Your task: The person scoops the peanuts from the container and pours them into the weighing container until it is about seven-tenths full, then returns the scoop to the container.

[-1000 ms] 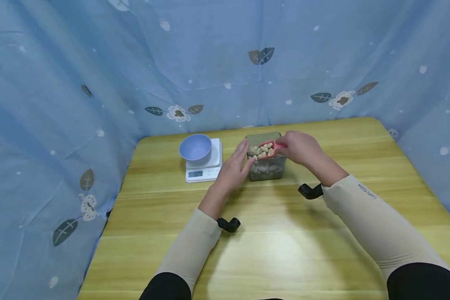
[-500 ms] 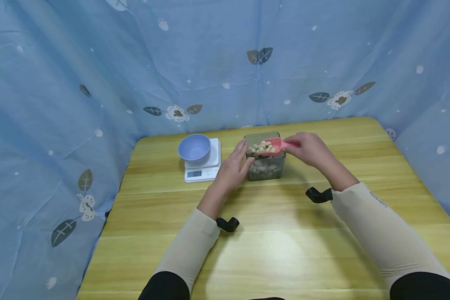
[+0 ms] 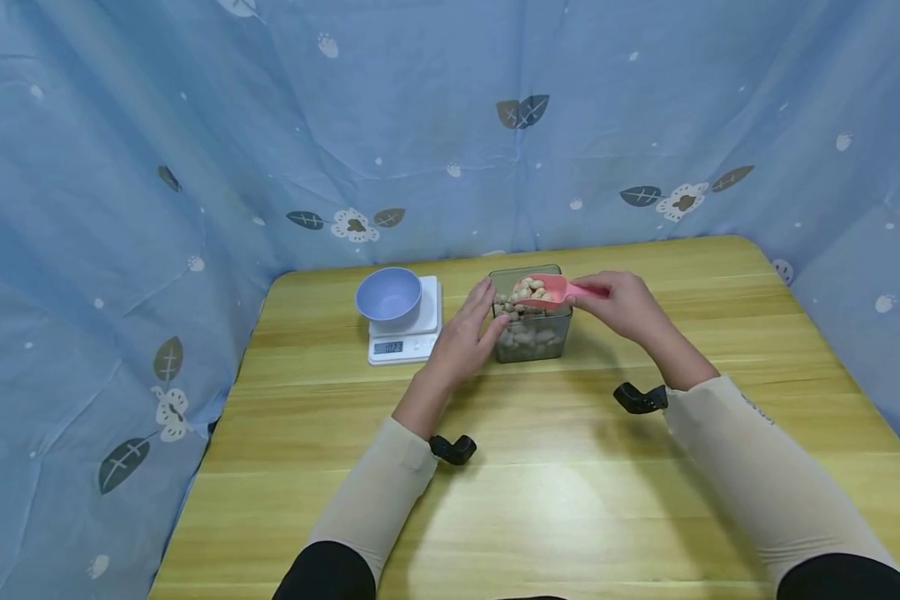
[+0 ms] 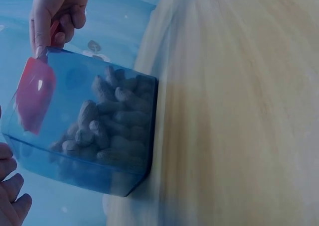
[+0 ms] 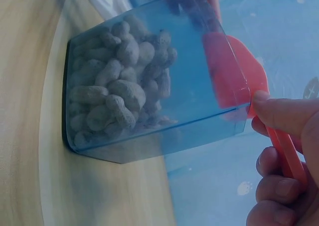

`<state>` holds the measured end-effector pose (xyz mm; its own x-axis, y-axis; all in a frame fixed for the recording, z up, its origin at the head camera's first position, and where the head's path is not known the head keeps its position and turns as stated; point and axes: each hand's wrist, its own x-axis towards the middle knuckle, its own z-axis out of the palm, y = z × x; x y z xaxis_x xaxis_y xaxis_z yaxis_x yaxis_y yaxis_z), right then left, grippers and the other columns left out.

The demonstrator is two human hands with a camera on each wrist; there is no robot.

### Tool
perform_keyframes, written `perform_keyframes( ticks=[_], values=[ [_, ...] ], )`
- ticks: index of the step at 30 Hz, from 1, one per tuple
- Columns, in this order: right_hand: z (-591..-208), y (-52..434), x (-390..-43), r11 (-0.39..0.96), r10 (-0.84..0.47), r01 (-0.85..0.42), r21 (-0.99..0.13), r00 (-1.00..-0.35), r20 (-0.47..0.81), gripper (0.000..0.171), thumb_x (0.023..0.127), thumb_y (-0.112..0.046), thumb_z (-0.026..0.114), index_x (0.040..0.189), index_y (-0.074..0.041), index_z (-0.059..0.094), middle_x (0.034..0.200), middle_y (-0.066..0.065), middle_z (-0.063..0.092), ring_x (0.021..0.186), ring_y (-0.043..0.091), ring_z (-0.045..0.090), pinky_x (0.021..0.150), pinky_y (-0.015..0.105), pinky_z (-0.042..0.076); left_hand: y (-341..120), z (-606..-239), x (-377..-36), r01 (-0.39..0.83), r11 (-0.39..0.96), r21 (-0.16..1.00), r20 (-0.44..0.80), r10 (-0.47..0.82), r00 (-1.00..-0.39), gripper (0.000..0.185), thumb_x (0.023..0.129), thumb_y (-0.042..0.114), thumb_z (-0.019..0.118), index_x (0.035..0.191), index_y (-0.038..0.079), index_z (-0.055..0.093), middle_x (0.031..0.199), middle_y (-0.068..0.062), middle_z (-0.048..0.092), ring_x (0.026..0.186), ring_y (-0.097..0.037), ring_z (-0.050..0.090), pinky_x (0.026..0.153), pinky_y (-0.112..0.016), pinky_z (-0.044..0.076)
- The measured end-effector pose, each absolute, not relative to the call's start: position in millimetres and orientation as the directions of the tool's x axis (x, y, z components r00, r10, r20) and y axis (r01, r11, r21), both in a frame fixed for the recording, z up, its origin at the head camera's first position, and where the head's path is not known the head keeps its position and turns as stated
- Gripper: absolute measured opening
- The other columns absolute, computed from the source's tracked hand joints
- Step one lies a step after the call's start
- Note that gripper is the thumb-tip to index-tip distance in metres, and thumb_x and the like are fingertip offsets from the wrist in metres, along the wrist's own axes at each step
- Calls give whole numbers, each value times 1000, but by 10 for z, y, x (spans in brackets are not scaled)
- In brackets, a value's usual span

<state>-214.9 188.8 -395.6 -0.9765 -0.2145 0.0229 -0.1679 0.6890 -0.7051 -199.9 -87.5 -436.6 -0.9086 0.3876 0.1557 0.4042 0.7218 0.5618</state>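
My right hand [image 3: 622,307] pinches the handle of a pink scoop [image 3: 557,289], thumb on top in the right wrist view. Several unshelled peanuts [image 3: 531,288] lie in the scoop, held level with the rim of a clear grey container [image 3: 536,329]. More peanuts [image 5: 119,81] fill the container's lower part. My left hand [image 3: 461,342] rests against the container's left side, fingers straight, thumb at the near rim corner. Left of it stands a white kitchen scale [image 3: 408,346] with a lit display. A blue-purple bowl [image 3: 388,296] sits on the scale.
All stands on a wood-grain table [image 3: 555,500], with the scale and container towards its far edge. A blue patterned curtain [image 3: 450,125] hangs behind and at both sides. Each wrist carries a black camera mount [image 3: 453,450].
My right hand has drawn back to the right and lifted the scoop out of the peanuts up to the rim, with peanuts in it. The left hand stays in place.
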Motion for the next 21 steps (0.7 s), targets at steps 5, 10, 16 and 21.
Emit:
perform_keyframes(
  ticks=[5,10,16,21],
  values=[
    [-3943,1877,-2164,686,-208,-159,-710,-978,17,57,93,-49,63,131,-8,64,133,19,61,117,35,58,90,53,52,-1038,-4284,-2018,416,721,555,220,356,-909,67,104,50,35,159,19,14,166,8,3,153,-13,4,125,-40,14],
    [-3924,1859,-2168,683,-207,-153,-714,-978,11,56,93,-49,64,131,-8,64,133,19,61,117,35,58,90,52,53,-1463,-4272,-2083,370,748,551,321,219,-921,71,103,49,41,158,11,19,166,-1,10,154,-20,6,126,-41,10],
    [-3919,1841,-2158,674,-202,-142,-725,-979,5,55,93,-47,63,132,-8,63,134,18,61,117,34,59,90,52,53,-2039,-4390,-2102,179,754,632,292,-18,-956,75,100,49,46,158,9,19,167,0,6,154,-22,6,124,-49,16],
    [-3911,1828,-2154,675,-194,-141,-725,-981,10,58,92,-50,63,133,-9,63,135,18,60,118,34,58,89,51,53,-2324,-4568,-2083,22,715,698,178,-144,-974,82,99,53,46,159,10,11,167,-2,2,153,-24,6,123,-51,16]
  ],
)
